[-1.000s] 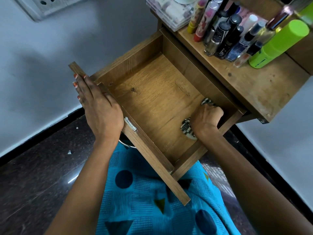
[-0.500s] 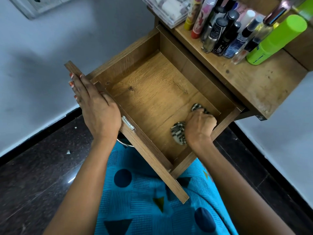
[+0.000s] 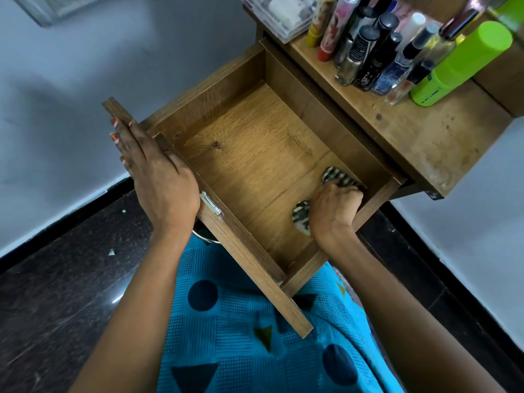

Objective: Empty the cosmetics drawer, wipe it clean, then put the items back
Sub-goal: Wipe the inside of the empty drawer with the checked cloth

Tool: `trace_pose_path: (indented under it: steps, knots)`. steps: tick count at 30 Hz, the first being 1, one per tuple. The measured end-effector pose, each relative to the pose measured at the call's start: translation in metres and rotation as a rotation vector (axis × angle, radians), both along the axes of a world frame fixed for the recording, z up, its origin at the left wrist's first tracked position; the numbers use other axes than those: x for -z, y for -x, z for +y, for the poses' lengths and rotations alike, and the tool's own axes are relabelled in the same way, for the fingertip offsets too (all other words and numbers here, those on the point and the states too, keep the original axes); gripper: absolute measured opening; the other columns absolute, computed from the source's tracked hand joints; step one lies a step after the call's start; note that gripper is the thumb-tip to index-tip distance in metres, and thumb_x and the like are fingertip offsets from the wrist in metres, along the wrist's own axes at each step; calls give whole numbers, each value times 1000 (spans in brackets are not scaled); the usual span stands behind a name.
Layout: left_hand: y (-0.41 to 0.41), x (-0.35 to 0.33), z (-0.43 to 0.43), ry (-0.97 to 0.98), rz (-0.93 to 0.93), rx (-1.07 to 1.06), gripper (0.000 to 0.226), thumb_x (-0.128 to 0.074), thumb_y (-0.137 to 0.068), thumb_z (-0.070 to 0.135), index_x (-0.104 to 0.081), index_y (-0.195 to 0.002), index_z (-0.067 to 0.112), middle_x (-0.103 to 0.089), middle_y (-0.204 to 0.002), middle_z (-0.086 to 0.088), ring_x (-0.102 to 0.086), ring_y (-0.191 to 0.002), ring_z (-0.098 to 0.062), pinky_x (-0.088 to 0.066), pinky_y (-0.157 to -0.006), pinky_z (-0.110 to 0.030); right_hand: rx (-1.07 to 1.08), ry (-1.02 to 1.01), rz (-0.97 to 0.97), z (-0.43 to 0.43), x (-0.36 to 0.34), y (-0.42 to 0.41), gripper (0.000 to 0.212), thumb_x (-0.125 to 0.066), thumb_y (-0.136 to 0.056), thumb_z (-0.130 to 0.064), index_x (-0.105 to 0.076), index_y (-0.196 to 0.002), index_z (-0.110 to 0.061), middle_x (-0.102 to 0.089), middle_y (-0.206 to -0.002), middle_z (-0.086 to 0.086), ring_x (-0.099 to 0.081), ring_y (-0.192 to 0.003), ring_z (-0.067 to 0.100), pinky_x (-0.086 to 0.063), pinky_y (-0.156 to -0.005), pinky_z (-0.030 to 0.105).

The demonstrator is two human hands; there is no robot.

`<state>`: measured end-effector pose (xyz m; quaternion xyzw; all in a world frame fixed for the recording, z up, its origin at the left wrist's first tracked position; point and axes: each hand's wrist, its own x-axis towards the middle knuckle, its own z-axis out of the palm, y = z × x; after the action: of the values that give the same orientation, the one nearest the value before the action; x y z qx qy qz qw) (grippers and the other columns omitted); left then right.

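The wooden drawer [image 3: 243, 154] is pulled out over my lap and holds nothing but a cloth. My right hand [image 3: 333, 211] is closed on a striped black-and-white cloth [image 3: 337, 175] and presses it on the drawer floor near the right wall. My left hand [image 3: 158, 180] lies flat over the drawer's front panel, fingers wrapped on its outer face. Several cosmetics bottles [image 3: 371, 52] and a green bottle [image 3: 462, 63] stand on the wooden shelf top [image 3: 419, 137] to the right of the drawer.
A clear plastic box [image 3: 278, 15] sits at the shelf's back left. White walls flank the drawer, with a dark stone floor [image 3: 56, 279] below. My blue patterned clothing [image 3: 255, 336] lies under the drawer front.
My right hand has slid the cloth along the right side of the drawer floor, first toward the front, then slightly back. My left hand keeps its hold on the drawer front.
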<state>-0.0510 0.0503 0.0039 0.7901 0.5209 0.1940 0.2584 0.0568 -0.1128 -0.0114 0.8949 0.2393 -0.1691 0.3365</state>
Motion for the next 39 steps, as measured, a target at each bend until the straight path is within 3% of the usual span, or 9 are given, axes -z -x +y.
trace_pose_path:
  steps: [3,5,11,14,18,24,31,35,39]
  knots:
    - [0,0,0,-4,3,-3,54,-26,-95,5,-4,-145,1,3,-155,-13,5,-144,-26,0,-117,-31,-80,23,54,7,0,26,58,-43,-95,-32,-28,-135,8,-54,-122,16,-55,-108,27,-45,-86,31]
    - [1,1,-1,-6,-2,-1,54,-25,-95,5,-4,-145,1,3,-155,-14,4,-144,-26,0,-117,-31,-129,24,115,13,1,48,50,-35,-97,-19,-24,-135,10,-50,-128,18,-53,-113,30,-44,-90,33]
    - [1,1,-1,0,-14,1,54,-25,-95,6,-5,-145,1,3,-155,-14,5,-144,-26,1,-117,-32,-70,-49,168,14,0,60,34,-31,-96,-2,-33,-129,4,-53,-119,14,-54,-106,27,-40,-72,28]
    - [1,1,0,5,-22,4,54,-25,-95,7,-4,-145,1,3,-155,-13,5,-144,-25,2,-116,-31,-76,-139,170,0,-8,44,33,-37,-97,-7,-32,-129,0,-49,-125,17,-52,-105,23,-42,-74,26]
    - [1,2,0,8,-23,5,54,-25,-96,8,-3,-145,2,4,-155,-13,6,-144,-25,3,-116,-30,6,-198,99,-13,-14,6,29,-43,-96,-18,-40,-122,-5,-53,-113,12,-51,-88,18,-39,-67,25]
    - [0,2,0,6,-32,-3,54,-26,-96,7,-3,-145,3,3,-155,-13,5,-144,-25,2,-115,-30,67,-383,86,-16,-14,-21,29,-45,-97,-17,-42,-124,-6,-49,-125,15,-54,-109,30,-48,-76,34]
    - [0,2,0,12,-33,-8,54,-26,-97,8,-3,-145,3,4,-155,-12,5,-144,-24,3,-115,-28,-191,-631,429,-11,-16,14,41,-57,-88,-16,-47,-128,-19,-38,-136,4,-39,-124,23,-48,-94,40]
    - [0,2,0,6,-33,-8,53,-26,-96,7,-5,-145,1,2,-155,-13,4,-144,-25,2,-115,-28,-403,-638,541,2,-10,34,33,-53,-90,-15,-55,-122,-23,-40,-130,2,-40,-118,21,-50,-78,35]
    - [0,2,0,8,-38,-11,53,-26,-96,7,-5,-145,1,3,-155,-13,4,-144,-25,1,-116,-29,-458,-660,523,15,-4,29,31,-52,-88,-12,-58,-117,-22,-43,-127,2,-43,-113,21,-49,-75,35]
